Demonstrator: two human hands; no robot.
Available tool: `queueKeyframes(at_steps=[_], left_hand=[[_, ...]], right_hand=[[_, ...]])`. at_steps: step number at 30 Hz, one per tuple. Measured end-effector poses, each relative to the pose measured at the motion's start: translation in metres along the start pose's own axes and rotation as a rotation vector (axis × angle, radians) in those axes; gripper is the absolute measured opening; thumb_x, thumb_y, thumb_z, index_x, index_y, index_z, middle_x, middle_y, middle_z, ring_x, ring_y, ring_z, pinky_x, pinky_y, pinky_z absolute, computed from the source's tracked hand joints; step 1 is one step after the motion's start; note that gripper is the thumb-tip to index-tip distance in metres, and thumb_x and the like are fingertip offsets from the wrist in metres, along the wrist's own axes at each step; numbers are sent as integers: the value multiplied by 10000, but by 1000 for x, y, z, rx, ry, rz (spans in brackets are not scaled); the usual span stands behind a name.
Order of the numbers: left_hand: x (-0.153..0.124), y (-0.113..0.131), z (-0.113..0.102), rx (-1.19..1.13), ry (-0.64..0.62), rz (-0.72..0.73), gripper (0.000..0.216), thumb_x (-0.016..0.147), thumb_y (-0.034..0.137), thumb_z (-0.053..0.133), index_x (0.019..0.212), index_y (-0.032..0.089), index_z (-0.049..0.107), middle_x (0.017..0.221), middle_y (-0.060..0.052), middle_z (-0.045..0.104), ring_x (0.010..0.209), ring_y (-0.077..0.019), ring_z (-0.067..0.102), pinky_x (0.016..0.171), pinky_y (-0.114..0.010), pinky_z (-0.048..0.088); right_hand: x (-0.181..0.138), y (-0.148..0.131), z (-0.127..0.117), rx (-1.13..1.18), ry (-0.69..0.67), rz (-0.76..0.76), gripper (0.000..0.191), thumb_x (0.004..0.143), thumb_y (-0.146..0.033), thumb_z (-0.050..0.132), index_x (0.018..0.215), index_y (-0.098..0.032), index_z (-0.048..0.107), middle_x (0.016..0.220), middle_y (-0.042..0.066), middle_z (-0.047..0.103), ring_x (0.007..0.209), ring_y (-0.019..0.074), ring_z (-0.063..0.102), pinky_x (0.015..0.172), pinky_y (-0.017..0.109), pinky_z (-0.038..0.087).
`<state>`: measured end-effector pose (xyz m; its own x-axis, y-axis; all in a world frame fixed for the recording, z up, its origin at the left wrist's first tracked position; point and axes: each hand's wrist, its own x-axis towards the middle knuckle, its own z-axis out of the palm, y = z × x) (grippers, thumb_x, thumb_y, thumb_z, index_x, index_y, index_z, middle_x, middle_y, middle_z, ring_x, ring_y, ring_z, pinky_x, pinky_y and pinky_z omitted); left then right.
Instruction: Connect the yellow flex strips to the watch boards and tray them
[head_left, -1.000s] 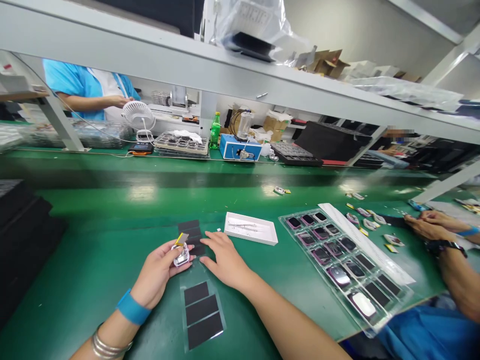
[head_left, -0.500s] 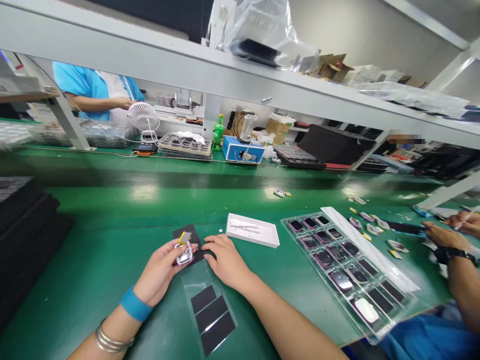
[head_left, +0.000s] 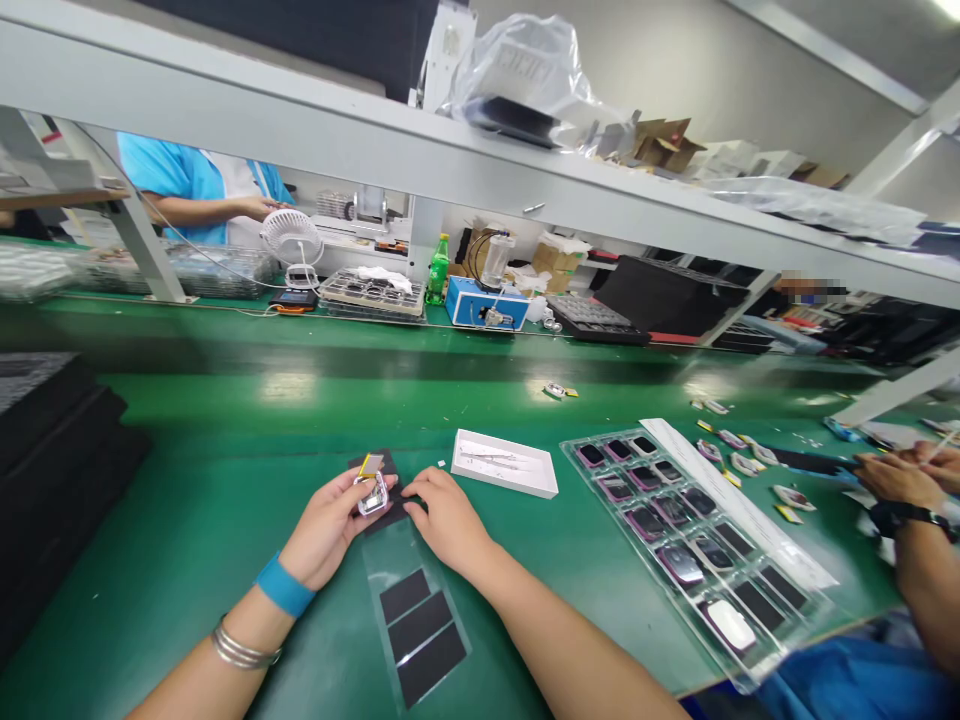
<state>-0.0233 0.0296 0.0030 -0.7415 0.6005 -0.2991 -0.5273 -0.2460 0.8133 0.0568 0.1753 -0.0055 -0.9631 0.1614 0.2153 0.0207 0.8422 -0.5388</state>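
My left hand point(head_left: 326, 528) is closed around a small clear and silver part point(head_left: 372, 494) with a yellow tab on top, held just above the green bench. My right hand point(head_left: 447, 520) rests beside it with fingers curled, its fingertips pinching a black pad point(head_left: 390, 508) at the top end of a clear film strip point(head_left: 411, 600). Three more black pads point(head_left: 420, 633) lie on the lower part of that strip, between my forearms.
A white tray with tweezers point(head_left: 505, 463) lies just beyond my right hand. A clear tray of small devices point(head_left: 694, 535) and a paper strip sit at right, near a co-worker's hands point(head_left: 900, 480). Black foam stacks point(head_left: 52, 460) stand at left. Across the bench another person works.
The black pad has lifted off the top of the film and now sits under the part between my hands. The view has shifted slightly.
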Motion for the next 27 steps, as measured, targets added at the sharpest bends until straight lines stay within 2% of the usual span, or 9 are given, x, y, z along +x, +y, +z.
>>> queueKeyframes(at_steps=[7, 15, 23, 27], left_hand=[[10, 1, 1, 45, -29, 1, 262, 782, 139, 585, 1043, 121, 597, 971, -127, 697, 898, -189, 642, 803, -300, 530], [12, 4, 8, 93, -11, 13, 256, 769, 150, 604, 1023, 132, 614, 935, -103, 704, 887, -184, 645, 762, -258, 542], [10, -5, 2, 67, -29, -31, 353, 723, 160, 659, 1069, 142, 593, 981, -108, 696, 952, -231, 633, 787, -290, 542], [9, -2, 3, 39, -33, -17, 316, 721, 135, 650, 1035, 122, 607, 973, -129, 697, 935, -251, 639, 806, -347, 539]], right_hand=[[6, -1, 1, 11, -5, 70, 100, 771, -123, 635, 854, -174, 660, 899, 43, 556, 859, 168, 536, 818, 287, 436], [8, -2, 0, -22, -4, 118, 68, 756, -166, 661, 820, -174, 684, 902, 42, 559, 870, 166, 546, 849, 276, 416], [16, 7, 0, -51, 1, 77, 25, 751, -200, 673, 763, -191, 693, 854, 16, 564, 803, 127, 558, 748, 210, 434], [15, 8, 5, -60, 6, 24, 84, 813, -135, 583, 763, -148, 649, 892, 43, 542, 841, 145, 528, 814, 254, 421]])
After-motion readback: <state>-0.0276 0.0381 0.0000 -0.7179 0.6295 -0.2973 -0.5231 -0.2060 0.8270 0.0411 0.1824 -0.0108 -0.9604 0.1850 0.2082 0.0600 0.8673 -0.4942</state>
